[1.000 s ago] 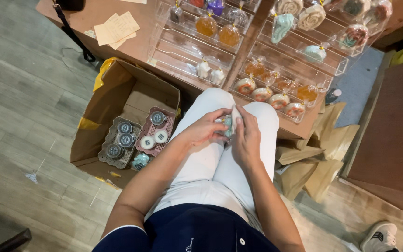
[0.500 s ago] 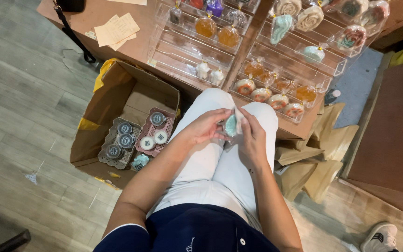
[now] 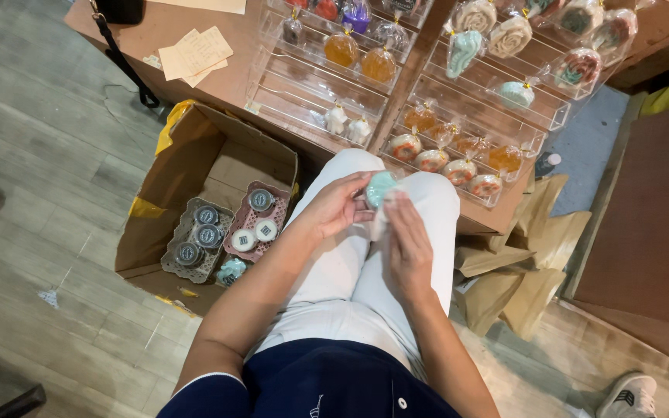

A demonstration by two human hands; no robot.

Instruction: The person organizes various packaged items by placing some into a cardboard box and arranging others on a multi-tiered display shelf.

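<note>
My left hand [image 3: 334, 207] grips a small pale teal moulded piece [image 3: 382, 188] above my white-trousered knees. My right hand [image 3: 406, 242] is beside it, fingers pinching a bit of clear or whitish wrapping that hangs under the teal piece. Both hands meet over my lap, just in front of the edge of a brown table [image 3: 226, 77]. Part of the teal piece is hidden by my fingers.
Clear acrylic tiered racks [image 3: 327, 77] on the table hold several wrapped coloured pieces. An open cardboard box [image 3: 187, 170] on the wooden floor at my left holds two small baskets of round tins. Brown paper bags [image 3: 528, 263] lie at my right. Another person's shoe [image 3: 629, 395] shows bottom right.
The teal piece has been lifted and turned so more of it shows between my hands. My right hand has slid lower along the wrapping.
</note>
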